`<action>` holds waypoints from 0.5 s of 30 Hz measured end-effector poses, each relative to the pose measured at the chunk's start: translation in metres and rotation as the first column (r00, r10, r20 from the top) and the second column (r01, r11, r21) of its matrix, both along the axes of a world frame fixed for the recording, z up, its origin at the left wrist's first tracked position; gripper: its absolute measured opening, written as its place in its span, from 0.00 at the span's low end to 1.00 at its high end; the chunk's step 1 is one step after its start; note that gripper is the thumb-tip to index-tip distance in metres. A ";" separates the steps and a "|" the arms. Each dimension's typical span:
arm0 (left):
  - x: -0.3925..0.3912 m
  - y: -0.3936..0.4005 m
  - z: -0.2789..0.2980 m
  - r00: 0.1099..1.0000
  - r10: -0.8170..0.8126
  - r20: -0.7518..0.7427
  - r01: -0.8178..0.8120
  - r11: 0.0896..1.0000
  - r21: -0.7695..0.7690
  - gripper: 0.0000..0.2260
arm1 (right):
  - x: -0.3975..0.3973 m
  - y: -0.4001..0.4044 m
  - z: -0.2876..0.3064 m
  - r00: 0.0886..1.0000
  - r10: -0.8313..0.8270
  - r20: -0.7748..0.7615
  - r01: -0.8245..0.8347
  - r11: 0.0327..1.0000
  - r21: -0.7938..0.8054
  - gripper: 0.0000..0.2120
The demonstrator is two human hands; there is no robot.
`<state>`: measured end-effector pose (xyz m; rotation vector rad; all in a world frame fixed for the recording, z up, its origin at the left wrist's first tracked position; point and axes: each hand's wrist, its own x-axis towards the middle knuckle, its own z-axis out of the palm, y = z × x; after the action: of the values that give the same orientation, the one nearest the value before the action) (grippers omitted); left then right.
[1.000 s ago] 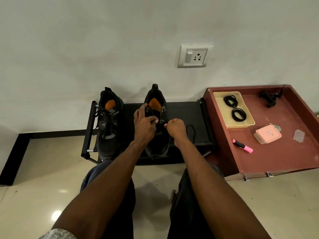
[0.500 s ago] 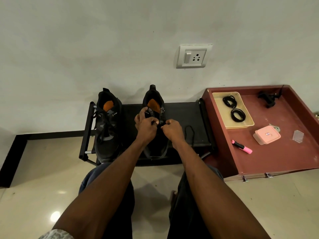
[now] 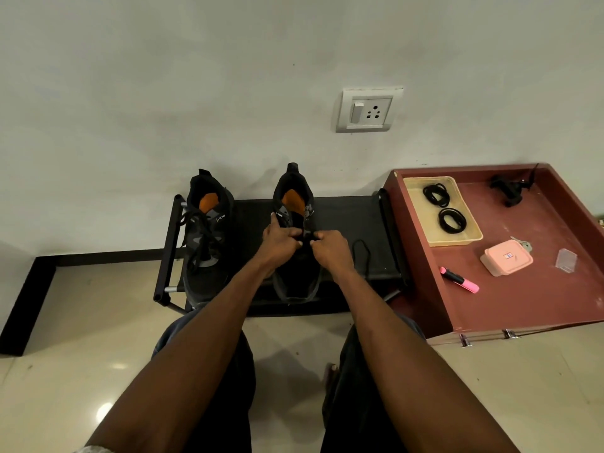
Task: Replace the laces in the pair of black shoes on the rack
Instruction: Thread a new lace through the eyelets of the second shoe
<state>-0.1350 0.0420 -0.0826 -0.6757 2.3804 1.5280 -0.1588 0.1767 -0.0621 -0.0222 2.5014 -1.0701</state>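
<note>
While both hands work the right shoe point(image 3: 295, 256), its lacing is unfinished.
Left hand point(image 3: 280, 240) and right hand point(image 3: 330, 249) pinch its lace at the eyelets (left shoe point(image 3: 206, 237) appears laced); coiled laces point(image 3: 444, 209) wait.

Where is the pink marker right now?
In the head view, the pink highlighter pen lies at right on the dark red tray, near the pink lidded box.

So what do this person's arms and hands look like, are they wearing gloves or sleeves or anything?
No gloves: the left hand and right hand are both bare, with no ring, watch or band showing. Both forearms are bare too. The only clothing near an arm is a scrap of light, patterned sleeve at the bottom edge, on the left arm. Dark trousers cover the legs below.
</note>
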 end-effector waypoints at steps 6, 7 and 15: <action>0.019 -0.018 0.010 0.949 -0.312 0.050 0.309 0.883 -0.354 0.39 | 0.005 -0.010 0.005 0.988 -0.067 -0.138 0.046 0.987 -0.154 0.02; 0.020 -0.018 0.011 0.947 -0.315 0.058 0.314 0.876 -0.366 0.41 | 0.006 -0.013 0.004 0.986 -0.069 -0.154 0.046 0.988 -0.149 0.01; 0.023 -0.011 0.010 0.952 -0.298 0.067 0.293 0.828 -0.479 0.44 | -0.005 -0.018 0.006 0.971 -0.240 0.013 0.235 0.938 -0.253 0.06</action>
<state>-0.1116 0.0306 -0.0726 -0.3518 2.7421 0.8113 -0.1633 0.1590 -0.0558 0.2030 2.4103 -1.4891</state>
